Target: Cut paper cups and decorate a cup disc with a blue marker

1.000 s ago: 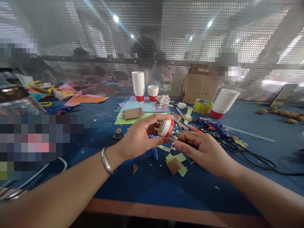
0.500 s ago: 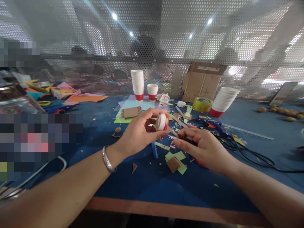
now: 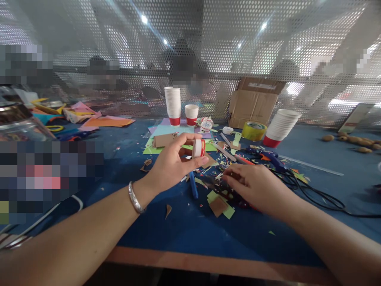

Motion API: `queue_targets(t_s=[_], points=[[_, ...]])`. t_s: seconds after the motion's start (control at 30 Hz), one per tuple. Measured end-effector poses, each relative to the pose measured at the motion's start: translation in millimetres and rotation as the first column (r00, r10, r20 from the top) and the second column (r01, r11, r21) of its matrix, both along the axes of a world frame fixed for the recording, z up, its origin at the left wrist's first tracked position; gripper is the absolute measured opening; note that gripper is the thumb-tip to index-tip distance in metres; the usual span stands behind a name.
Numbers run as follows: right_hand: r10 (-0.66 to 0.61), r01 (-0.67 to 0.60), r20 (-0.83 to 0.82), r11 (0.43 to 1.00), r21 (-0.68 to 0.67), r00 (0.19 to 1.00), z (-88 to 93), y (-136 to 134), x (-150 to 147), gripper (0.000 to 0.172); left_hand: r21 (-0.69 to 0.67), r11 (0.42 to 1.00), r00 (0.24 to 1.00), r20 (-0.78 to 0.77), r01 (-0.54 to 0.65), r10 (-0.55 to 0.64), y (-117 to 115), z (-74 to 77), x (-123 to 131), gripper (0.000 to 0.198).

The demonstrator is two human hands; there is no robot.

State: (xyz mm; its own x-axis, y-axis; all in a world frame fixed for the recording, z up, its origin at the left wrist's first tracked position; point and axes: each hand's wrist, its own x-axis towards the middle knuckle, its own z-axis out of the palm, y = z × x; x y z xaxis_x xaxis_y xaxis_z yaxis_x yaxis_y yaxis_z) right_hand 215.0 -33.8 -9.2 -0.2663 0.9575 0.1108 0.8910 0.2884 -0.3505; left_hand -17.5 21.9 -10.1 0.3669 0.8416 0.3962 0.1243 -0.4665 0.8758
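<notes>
The left hand [image 3: 170,169] pinches the cup [image 3: 198,148], thumb below, fingers above — likely to leave its ends free — at ten o'clock from the right hand [image 3: 258,184], which is half-curled; its hold I cannot tell.

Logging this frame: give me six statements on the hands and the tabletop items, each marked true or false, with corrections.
1. The left hand holds a small white-and-red round piece. True.
2. The right hand touches that piece. False: a gap separates them.
3. The silver bracelet is on the right wrist. False: it is on the left.
4. A cardboard square lies on green paper. True.
5. The yellow tape roll sits beside a tilted cup stack. True.
6. The cardboard box stands in front of the tape. False: it is behind.
</notes>
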Motion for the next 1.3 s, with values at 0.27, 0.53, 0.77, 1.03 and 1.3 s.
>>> queue_targets(t_s=[0.27, 0.53, 0.77, 1.03, 1.3], points=[[-0.07, 0.069, 0.013, 0.996, 0.057, 0.997, 12.6, 9, 22, 0.023, -0.028, 1.0, 1.0, -0.002, 0.007, -0.007, 1, 0.7, -1, 0.052], [-0.021, 0.023, 0.08, 0.999, -0.03, 0.997, 14.0, 9, 20, 0.019, 0.002, 1.0, 0.999, -0.024, -0.029, 0.029, 1, 1.3, -1, 0.053], [0.15, -0.153, 0.151, 0.988, 0.003, 0.977, 7.4, -4, -2, 0.016, 0.029, 0.999, 0.998, -0.04, -0.045, 0.046, 0, 2.6, 1, 0.052], [0.167, -0.17, 0.27, 0.985, -0.011, 0.948, -0.3, -3, -9, 0.017, 0.026, 0.999, 0.999, -0.048, -0.023, 0.025, 0, 1.6, 1, 0.052], [0.077, -0.087, 0.19, 0.995, 0.041, 0.979, -1.7, -1, -11, 0.008, -0.023, 0.999, 0.999, -0.026, -0.03, 0.029, -2, 1.9, 4, 0.053]])
